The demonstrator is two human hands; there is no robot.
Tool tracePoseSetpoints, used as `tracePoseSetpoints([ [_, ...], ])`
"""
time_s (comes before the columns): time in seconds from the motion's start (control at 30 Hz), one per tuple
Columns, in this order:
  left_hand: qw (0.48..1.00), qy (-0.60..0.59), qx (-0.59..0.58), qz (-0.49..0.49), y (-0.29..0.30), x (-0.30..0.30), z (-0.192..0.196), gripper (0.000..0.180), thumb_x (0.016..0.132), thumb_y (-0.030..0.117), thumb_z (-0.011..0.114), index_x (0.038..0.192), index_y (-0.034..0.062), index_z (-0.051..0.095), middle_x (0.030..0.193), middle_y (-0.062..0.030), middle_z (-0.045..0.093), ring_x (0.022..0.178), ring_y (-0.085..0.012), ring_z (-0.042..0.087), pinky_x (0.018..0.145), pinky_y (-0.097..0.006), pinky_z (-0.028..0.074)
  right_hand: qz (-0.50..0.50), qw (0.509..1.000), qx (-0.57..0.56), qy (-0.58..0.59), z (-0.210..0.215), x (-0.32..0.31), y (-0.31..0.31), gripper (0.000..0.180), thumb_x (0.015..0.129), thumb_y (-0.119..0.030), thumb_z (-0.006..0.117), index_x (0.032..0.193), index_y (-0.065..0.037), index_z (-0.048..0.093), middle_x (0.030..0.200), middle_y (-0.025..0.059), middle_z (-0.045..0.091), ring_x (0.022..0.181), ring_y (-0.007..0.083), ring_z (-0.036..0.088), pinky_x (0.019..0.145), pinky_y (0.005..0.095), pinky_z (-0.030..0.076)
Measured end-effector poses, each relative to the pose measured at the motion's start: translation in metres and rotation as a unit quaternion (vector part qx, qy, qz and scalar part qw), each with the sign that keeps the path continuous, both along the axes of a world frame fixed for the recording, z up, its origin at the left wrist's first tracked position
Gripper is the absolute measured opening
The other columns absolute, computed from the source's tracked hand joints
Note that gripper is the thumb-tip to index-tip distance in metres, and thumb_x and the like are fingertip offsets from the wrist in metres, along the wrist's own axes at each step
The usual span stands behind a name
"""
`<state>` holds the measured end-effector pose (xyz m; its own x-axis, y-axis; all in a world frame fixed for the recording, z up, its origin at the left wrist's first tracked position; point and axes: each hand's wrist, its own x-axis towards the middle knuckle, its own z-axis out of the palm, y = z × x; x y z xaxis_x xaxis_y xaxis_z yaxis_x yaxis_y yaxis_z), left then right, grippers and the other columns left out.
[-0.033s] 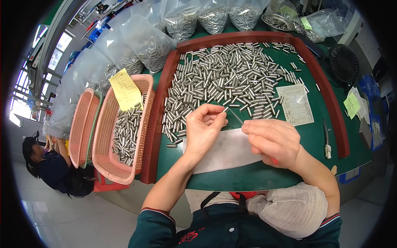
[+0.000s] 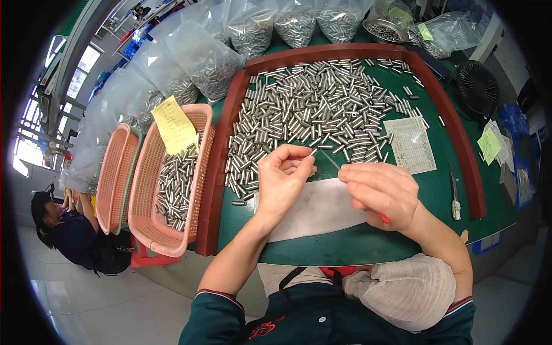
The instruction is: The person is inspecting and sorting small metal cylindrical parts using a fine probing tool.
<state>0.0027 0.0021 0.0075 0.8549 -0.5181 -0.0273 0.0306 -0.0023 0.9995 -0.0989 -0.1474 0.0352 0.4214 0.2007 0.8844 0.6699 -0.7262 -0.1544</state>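
Between the thumb and forefinger of my left hand (image 2: 283, 179) is a small shiny metal cylinder (image 2: 313, 152), its end facing right. My right hand (image 2: 384, 194) is closed round a slim metal tool (image 2: 330, 161) with a red handle; the shaft slants up left and its tip is close to the cylinder's end. I cannot tell whether they touch. A pale cloth (image 2: 316, 211) lies on the green table (image 2: 345, 248) below both hands. Beyond them spreads a large pile of similar metal cylinders (image 2: 313, 106).
A red-brown raised border (image 2: 216, 192) frames the pile. At left stand a pink basket (image 2: 142, 198) of cylinders and another pink basket (image 2: 109, 184). Filled clear bags (image 2: 208, 69) line the back. Right are a paper sheet (image 2: 411, 144), tweezers (image 2: 453, 187) and a black fan (image 2: 478, 87).
My right hand has shifted slightly right with the tool, and more of its red handle shows. My left hand and the cylinder are nearly unmoved.
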Motion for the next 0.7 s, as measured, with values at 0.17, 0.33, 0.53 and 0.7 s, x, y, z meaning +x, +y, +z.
tracePoseSetpoints([
  [0.17,1.000,-0.001,0.009,-0.008,0.0003,-0.0016,0.0019,0.010,0.077,-0.001,0.059,0.085,-0.0055,0.058,0.075,-0.0064,0.061,0.064,-0.0097,0.060,0.059,-0.020,0.050,0.003,0.999,0.054,0.003,0.0018,0.0028,0.0003,0.016,0.074,-0.006,0.064,0.084,0.001,0.054,0.073,0.0137,0.061,0.065,0.0254,0.062,0.053,0.0296,0.052],
  [0.33,1.000,-0.001,0.014,-0.011,0.0020,-0.0010,0.0022,0.009,0.076,-0.001,0.059,0.085,-0.0056,0.058,0.074,-0.0064,0.061,0.064,-0.0097,0.060,0.060,-0.020,0.050,0.013,0.996,0.090,0.023,-0.0011,0.0052,0.0011,0.016,0.074,-0.003,0.063,0.085,0.002,0.053,0.071,0.0136,0.060,0.062,0.0259,0.062,0.052,0.0296,0.052],
  [0.53,1.000,0.000,0.018,-0.021,0.0013,-0.0017,0.0030,0.009,0.077,-0.001,0.059,0.085,-0.0052,0.058,0.075,-0.0072,0.061,0.064,-0.0102,0.061,0.060,-0.020,0.051,0.011,0.995,0.097,0.016,-0.0001,0.0053,0.0023,0.015,0.075,-0.003,0.062,0.085,0.002,0.053,0.070,0.0138,0.060,0.062,0.0262,0.062,0.051,0.0294,0.051],
  [0.7,1.000,0.012,0.005,-0.021,0.0017,-0.0038,0.0016,0.010,0.077,0.000,0.060,0.084,-0.0058,0.058,0.076,-0.0065,0.061,0.064,-0.0098,0.060,0.060,-0.020,0.050,0.013,0.996,0.079,0.029,-0.0060,0.0083,0.0015,0.018,0.071,-0.002,0.065,0.084,0.002,0.054,0.072,0.0141,0.060,0.063,0.0260,0.062,0.050,0.0297,0.051],
])
